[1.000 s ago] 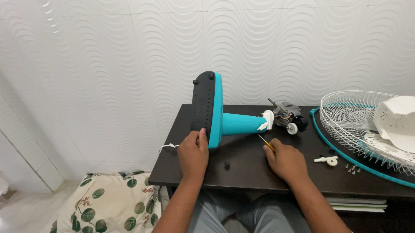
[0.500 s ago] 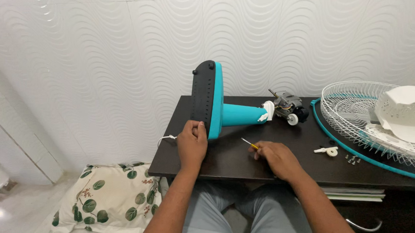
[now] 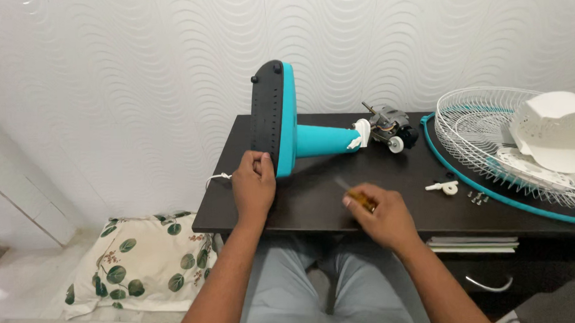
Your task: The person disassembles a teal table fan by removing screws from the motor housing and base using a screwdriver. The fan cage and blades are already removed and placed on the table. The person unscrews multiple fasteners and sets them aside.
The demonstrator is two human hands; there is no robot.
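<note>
Blurring hides screwdriver (image 3: 357,198) tip in right hand (image 3: 379,217).

This looks like a room in a home used for a small repair, because a white wall with wavy relief tiles (image 3: 135,71), a leaf-printed pillow (image 3: 121,269) on the pale glossy floor (image 3: 9,303) and a dark wooden table (image 3: 315,202) with fan parts are visible.

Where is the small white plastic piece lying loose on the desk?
In the head view, the white plastic piece lies on the dark desk, right of the right hand, beside the teal rim of the wire fan guard.
</note>
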